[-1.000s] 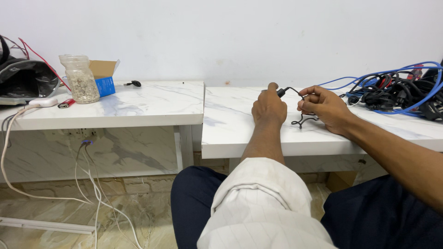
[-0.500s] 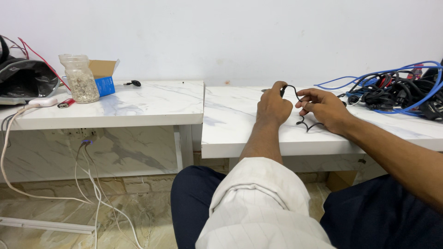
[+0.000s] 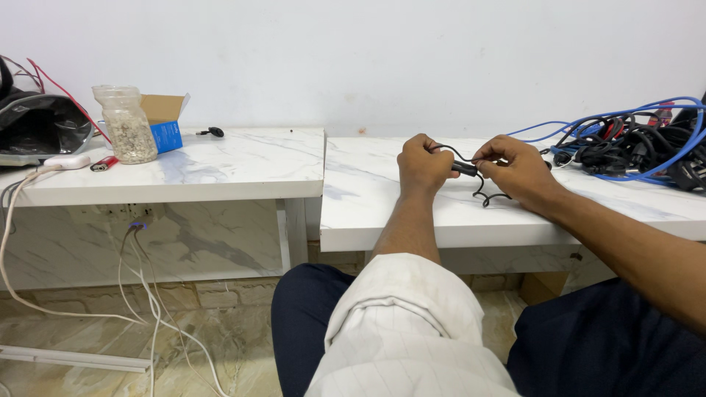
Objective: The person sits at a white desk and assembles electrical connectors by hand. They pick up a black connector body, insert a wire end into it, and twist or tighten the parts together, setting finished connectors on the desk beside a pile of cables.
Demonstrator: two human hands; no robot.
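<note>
Fingers (image 3: pixel 482 158) of both hands pinching black cable (image 3: pixel 465 168), stretched between them above marble table (image 3: pixel 368 198)

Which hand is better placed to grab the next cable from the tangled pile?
Probably the right hand: the pile of black and blue cables lies just beyond it on that side. The left hand sits farther away, and both hands grip the thin black cable.

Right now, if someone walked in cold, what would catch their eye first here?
Probably the two hands at the centre: the left hand and right hand both grip a thin black cable just above the white marble-look table. Next, the tangle of blue and black cables heaped at the table's right end.
</note>
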